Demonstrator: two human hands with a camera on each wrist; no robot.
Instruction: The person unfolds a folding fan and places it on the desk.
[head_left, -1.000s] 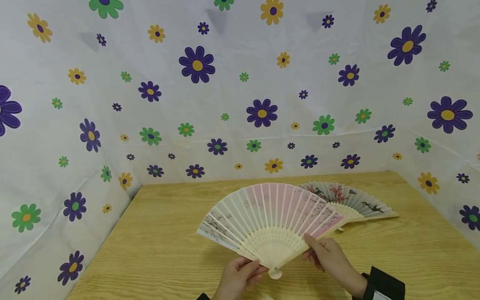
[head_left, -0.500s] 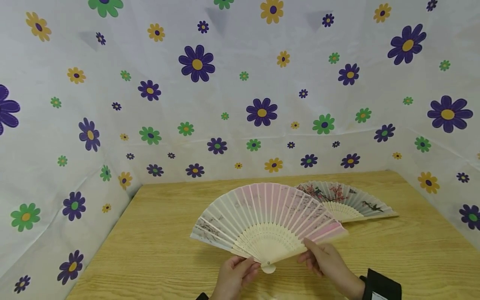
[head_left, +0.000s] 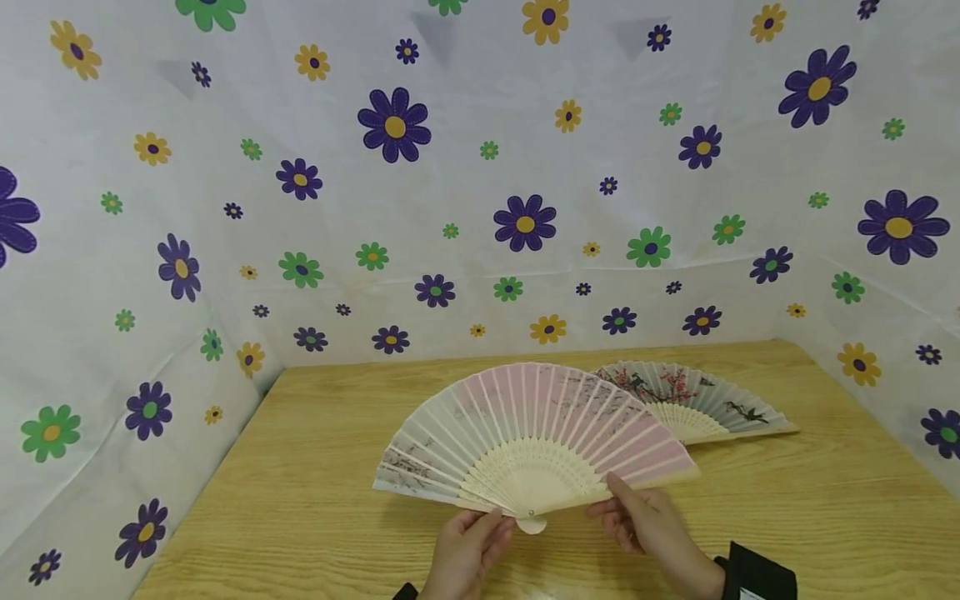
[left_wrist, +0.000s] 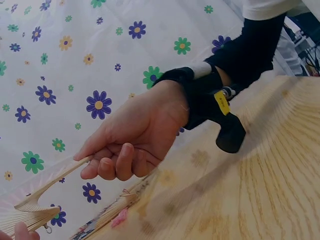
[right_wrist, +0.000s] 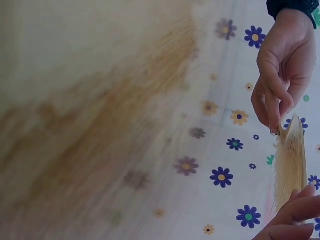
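A pink and white folding fan (head_left: 542,406) is spread wide, its pale slatted ribs meeting at a pivot near the person. In the head view, the left hand (head_left: 465,546) pinches the left guard stick close to that pivot; the right wrist view shows this left hand (right_wrist: 285,72) from across. The right hand (head_left: 648,521) holds the right guard stick with its thumb on top. Seen from the left wrist, the right hand (left_wrist: 132,132) pinches that stick between thumb and fingers. A second fan (head_left: 723,396), grey with red blossoms, lies spread behind, partly hidden by the first.
Both fans are above or on a wood-grain table (head_left: 315,433). A white cloth (head_left: 450,192) printed with purple, green and yellow flowers surrounds the back and sides. Dark cuffs (head_left: 757,573) show at the wrists.
The pink fan has shifted slightly left and its right edge has swung lower, so it is spread wider. Both hands have moved a little left and keep hold of it.
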